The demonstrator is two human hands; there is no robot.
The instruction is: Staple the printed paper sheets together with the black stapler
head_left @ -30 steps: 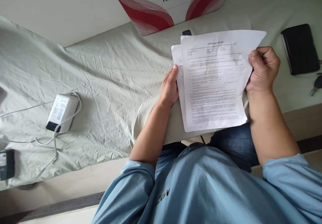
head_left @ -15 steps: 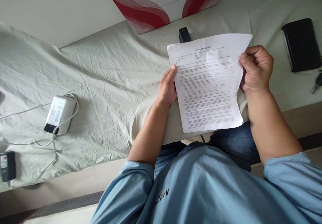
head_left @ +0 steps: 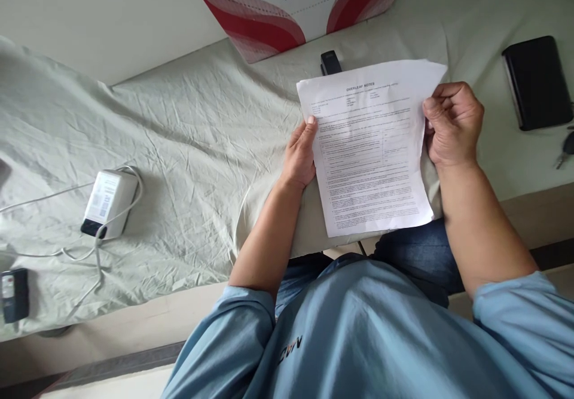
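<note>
A printed sheet of paper point(head_left: 370, 160), headed "OVERLEAF NOTES", is held up in front of me above the cloth's near edge. A second edge shows at its upper right corner, so more than one sheet may be there. My left hand point(head_left: 300, 151) grips its left edge, thumb on the front and fingers behind. At the right edge, my right hand point(head_left: 455, 124) pinches the paper between thumb and bent fingers. Just beyond the top edge lies a black stapler-like object point(head_left: 330, 63), partly hidden by the paper.
A pale green cloth point(head_left: 179, 130) covers the surface. At the back stands a red and white drinking-water carton point(head_left: 296, 10). On the left are a white power adapter point(head_left: 110, 201) with a cable and a small dark device point(head_left: 15, 294). A black wallet-like case point(head_left: 538, 82) and keys point(head_left: 565, 148) lie right.
My right hand has shifted slightly left along with the paper's right edge, and a second edge now shows at the upper right corner. My left hand stays nearly still.
</note>
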